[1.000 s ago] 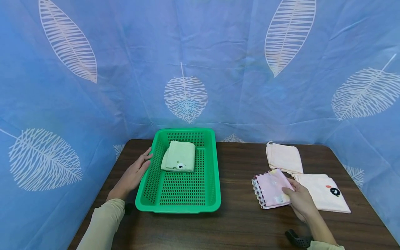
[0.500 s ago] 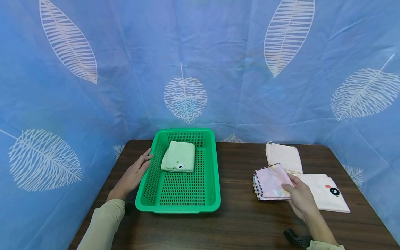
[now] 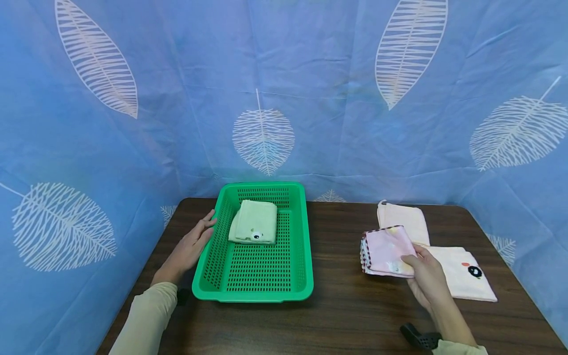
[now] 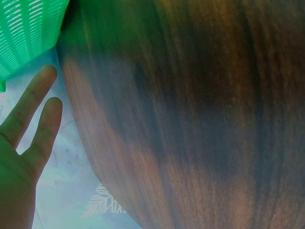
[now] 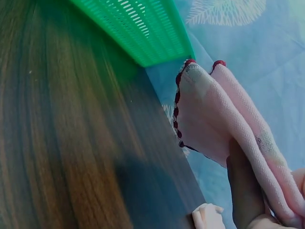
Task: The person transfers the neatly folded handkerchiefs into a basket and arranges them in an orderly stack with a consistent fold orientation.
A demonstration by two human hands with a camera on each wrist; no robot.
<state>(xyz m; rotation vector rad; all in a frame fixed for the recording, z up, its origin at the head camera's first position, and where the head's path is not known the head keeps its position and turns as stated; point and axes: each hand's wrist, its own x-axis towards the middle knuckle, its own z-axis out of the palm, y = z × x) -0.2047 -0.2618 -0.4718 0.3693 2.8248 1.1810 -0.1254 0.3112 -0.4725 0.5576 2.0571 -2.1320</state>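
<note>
Behind everything, a blue fabric backdrop printed with white leaves [image 3: 310, 64] hangs round the back and sides of a dark brown wood-grain table [image 3: 341, 315]. On the left part of that table sits a rectangular green plastic basket with slotted walls [image 3: 253, 297]; well apart from it, on the right, lie a folded white cloth with a round black motif [image 3: 452, 278] and, just beyond, a folded cream-pink cloth with a small loop [image 3: 404, 222]. Nearer these two than the basket is a folded pink printed cloth with dark red edging [image 3: 386, 250]. A folded pale green cloth with a small animal-like patch [image 3: 256, 219] lies inside the basket, toward its far left. The right hand [image 3: 428, 276] pinches the pink cloth by its right side, thumb on top. The left hand [image 3: 188, 251], its fingers long and spread, is at the basket's left wall; whether it touches the rim I cannot tell. Over the last second the pink cloth has shifted slightly toward the table's far edge, while the basket, left hand and green cloth have stayed put. From this and the right wrist view, I judge the pink cloth to be off the table, borne by that one hand, and still outside the basket.
</note>
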